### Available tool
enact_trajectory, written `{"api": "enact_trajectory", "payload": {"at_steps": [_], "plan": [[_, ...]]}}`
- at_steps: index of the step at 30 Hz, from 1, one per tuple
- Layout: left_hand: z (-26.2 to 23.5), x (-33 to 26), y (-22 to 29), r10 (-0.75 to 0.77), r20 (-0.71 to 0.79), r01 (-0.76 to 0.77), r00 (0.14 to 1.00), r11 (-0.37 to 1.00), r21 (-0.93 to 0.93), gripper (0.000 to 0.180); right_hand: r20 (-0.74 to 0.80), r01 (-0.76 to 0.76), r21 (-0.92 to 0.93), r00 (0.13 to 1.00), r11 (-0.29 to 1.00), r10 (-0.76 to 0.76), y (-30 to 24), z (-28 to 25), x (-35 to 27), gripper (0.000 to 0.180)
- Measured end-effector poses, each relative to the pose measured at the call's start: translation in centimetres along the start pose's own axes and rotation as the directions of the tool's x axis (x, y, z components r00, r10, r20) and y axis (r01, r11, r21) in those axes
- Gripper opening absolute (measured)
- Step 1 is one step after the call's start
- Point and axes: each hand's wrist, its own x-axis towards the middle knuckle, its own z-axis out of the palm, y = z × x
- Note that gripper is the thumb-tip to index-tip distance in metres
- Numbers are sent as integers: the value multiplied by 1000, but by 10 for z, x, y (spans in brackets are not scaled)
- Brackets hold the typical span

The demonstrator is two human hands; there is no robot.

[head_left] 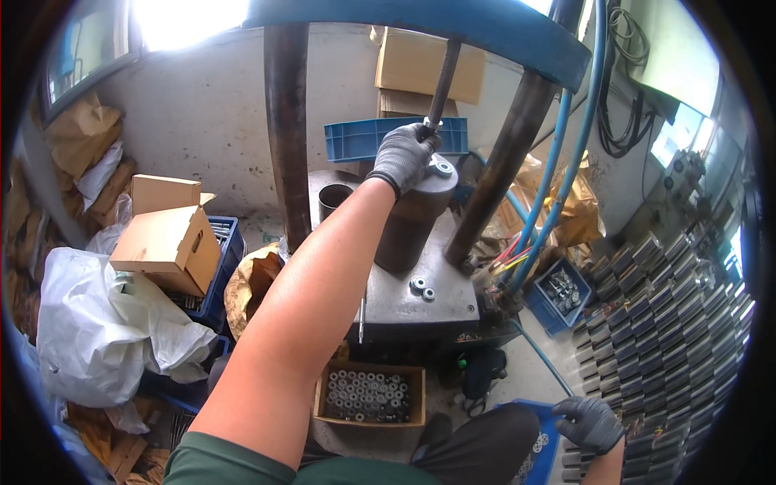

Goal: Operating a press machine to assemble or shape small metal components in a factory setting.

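My left hand [406,156], in a grey knit glove, reaches up under a press. Its fingers are closed at the lower end of the upright steel rod [444,81], just below a shiny metal ring [432,124]; what lies inside the fingers is hidden. Beneath it stands a thick steel cylinder block [412,226] with a round metal ring part [441,168] on top. My gloved right hand [588,423] hovers at the edge of a blue tray [550,453] at the lower right, its fingers slightly bent and apart, nothing seen in them. Flat washers [524,466] lie in that tray.
Two ring parts [422,288] sit on the press bed [384,303]. A cardboard box [370,419] of ring parts stands below it. Dark steel columns [287,129] flank the press. Stacked metal tubes [663,339] rise at right; blue hoses [558,182] hang nearby.
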Motion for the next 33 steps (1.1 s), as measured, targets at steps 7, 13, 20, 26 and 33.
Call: {"api": "enact_trajectory", "payload": {"at_steps": [7,13,20,26,33], "plan": [[-1,-1,1,-20,19,21,1000,999,-41,30,116,114,-114,988,987,-100,12,-3,1,27],[-3,1,-2,-20,19,20,1000,1000,-19,33,59,47,-171,998,984,-38,-9,-14,12,19],[2,7,-10,-39,-44,24,998,950,-311,50,-734,29,-612,351,790,-582,12,-105,130,36],[0,0,-2,-65,-35,40,997,869,-494,34,-884,183,-249,359,951,-300,35,-122,163,63],[-3,7,-12,31,52,0,998,861,-508,34,-237,146,-68,959,987,-158,14,-41,32,29]]}}
